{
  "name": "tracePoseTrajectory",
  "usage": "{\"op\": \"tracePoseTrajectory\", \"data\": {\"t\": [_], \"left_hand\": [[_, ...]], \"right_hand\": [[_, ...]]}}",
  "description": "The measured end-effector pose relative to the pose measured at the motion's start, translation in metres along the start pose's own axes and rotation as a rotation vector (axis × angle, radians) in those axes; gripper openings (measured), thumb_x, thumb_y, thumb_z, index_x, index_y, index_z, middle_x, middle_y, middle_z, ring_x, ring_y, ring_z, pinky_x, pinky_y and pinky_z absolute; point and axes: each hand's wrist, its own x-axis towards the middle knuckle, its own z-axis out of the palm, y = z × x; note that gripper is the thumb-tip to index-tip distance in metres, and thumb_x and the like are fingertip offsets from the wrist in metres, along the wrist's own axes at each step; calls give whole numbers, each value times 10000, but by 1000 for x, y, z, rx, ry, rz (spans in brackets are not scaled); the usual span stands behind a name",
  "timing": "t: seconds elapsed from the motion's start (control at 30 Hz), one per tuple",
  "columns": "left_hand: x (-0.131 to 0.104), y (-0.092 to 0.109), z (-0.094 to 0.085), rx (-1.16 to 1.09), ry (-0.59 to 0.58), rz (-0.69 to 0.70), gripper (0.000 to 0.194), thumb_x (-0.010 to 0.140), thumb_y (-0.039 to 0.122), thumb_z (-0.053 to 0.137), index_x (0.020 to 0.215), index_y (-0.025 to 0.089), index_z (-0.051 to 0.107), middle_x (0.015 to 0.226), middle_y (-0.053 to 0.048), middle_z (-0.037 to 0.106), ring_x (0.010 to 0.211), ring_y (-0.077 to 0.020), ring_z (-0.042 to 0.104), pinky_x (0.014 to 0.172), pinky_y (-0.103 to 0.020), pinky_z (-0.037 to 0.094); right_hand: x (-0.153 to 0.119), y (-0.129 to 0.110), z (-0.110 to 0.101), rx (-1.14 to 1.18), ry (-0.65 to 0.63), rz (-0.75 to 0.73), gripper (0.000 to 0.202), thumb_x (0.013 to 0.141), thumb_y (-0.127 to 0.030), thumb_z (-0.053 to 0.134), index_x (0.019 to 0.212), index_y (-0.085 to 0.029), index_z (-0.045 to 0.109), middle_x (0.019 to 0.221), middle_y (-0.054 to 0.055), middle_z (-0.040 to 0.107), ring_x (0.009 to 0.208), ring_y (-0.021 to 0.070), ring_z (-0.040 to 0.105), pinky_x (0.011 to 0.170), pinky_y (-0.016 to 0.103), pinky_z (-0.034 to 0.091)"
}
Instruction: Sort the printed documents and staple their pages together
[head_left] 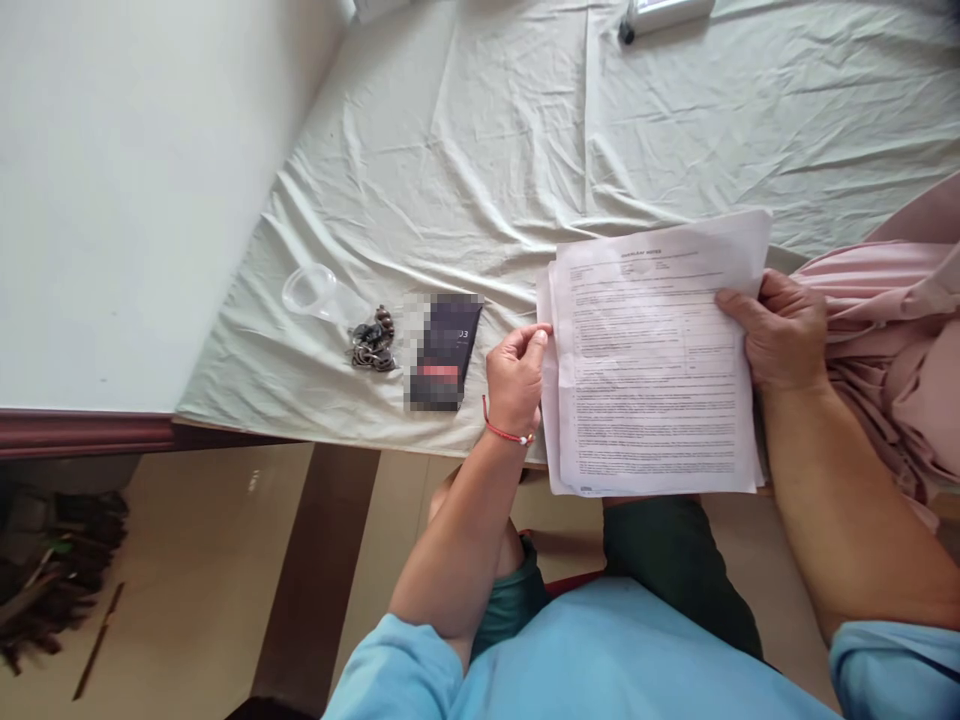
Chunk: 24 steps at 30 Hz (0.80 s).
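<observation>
A stack of printed paper sheets point(652, 370) is held up at the table's near edge, its top page covered in small text. My right hand point(786, 330) grips the stack's right edge, thumb on the front and fingers hidden behind. At the left edge, my left hand point(519, 375) pinches the papers between thumb and fingers; a red string bracelet circles that wrist. The sheets' left edges are uneven, with some pages sticking out behind the top one. Left of my left hand lies a dark flat box point(454, 345), partly pixelated.
A bunch of keys point(373, 345) and a clear plastic cup point(311, 292) lie further left on the pale tablecloth point(480, 150). Pink cloth point(885, 340) is bunched at the right. A white object point(667, 14) stands at the far edge. A white wall point(135, 200) bounds the left.
</observation>
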Motion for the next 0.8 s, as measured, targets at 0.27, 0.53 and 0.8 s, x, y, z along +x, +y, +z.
{"op": "tracePoseTrajectory", "data": {"t": [0.27, 0.53, 0.8], "left_hand": [[0, 4, -1, -124, -82, -65, 311, 693, 447, 918, 785, 185, 779, 715, -3, 732, 683, -129, 658, 692, -275, 530], [3, 7, -3, -128, 19, -95, 359, 541, 374, 993, 738, 159, 783, 717, 2, 738, 641, -102, 622, 660, -254, 503], [3, 7, -2, -119, 23, -58, 368, 544, 362, 1006, 690, 159, 736, 679, 22, 694, 619, -83, 574, 626, -235, 468]], "right_hand": [[-4, 2, 3, 12, -53, -10, 258, 640, -312, 913, 834, -201, 785, 802, -17, 763, 653, 109, 603, 601, 236, 491], [-2, 9, 2, 33, -67, -24, 272, 662, -364, 933, 830, -224, 771, 785, -41, 750, 638, 102, 609, 595, 229, 509], [4, 13, -5, -52, -14, -117, 306, 662, -374, 958, 798, -207, 740, 734, -48, 712, 609, 76, 567, 583, 212, 462]]}}
